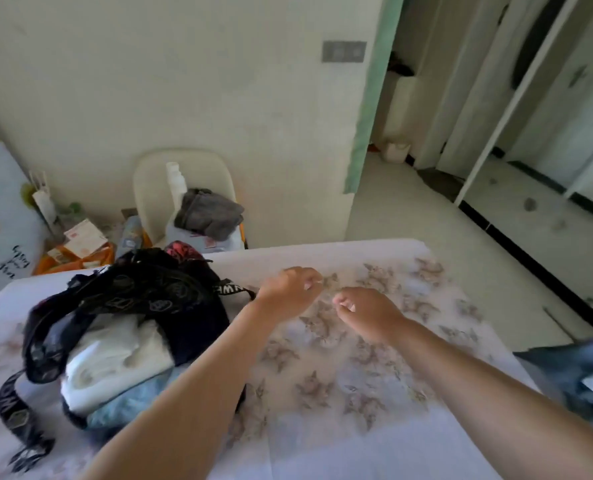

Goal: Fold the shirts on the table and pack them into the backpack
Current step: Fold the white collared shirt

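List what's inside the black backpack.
A folded white garment lies on a light-blue garment in the open backpack. Anything beneath them is covered; the flap hides the far side.
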### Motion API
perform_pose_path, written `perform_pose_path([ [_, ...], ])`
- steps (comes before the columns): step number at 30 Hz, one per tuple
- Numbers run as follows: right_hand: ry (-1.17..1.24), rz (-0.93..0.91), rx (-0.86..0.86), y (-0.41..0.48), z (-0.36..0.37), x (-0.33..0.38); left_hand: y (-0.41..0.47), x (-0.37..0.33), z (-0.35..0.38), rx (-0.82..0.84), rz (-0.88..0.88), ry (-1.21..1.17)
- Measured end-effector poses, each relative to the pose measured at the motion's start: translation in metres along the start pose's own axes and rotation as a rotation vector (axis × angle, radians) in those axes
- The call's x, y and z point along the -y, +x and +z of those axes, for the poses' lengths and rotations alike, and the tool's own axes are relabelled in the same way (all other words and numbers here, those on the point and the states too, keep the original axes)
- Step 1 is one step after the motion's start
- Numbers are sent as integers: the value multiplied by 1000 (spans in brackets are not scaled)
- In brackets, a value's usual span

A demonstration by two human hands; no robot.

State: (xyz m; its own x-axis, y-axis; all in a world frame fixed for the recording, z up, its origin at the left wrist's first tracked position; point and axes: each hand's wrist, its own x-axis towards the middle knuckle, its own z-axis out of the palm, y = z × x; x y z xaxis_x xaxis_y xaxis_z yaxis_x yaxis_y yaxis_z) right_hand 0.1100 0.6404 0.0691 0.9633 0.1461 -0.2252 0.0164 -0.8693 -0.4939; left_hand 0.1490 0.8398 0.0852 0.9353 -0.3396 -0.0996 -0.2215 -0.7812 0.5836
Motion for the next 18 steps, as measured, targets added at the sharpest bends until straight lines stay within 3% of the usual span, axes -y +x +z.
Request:
perform_pose_path([
  [12,-27,389,-91,-148,-145,-410,112,-335,286,323,176,36],
  [18,-131,558,-213,-248,-190,-554,129,-467,404,527,316,66],
])
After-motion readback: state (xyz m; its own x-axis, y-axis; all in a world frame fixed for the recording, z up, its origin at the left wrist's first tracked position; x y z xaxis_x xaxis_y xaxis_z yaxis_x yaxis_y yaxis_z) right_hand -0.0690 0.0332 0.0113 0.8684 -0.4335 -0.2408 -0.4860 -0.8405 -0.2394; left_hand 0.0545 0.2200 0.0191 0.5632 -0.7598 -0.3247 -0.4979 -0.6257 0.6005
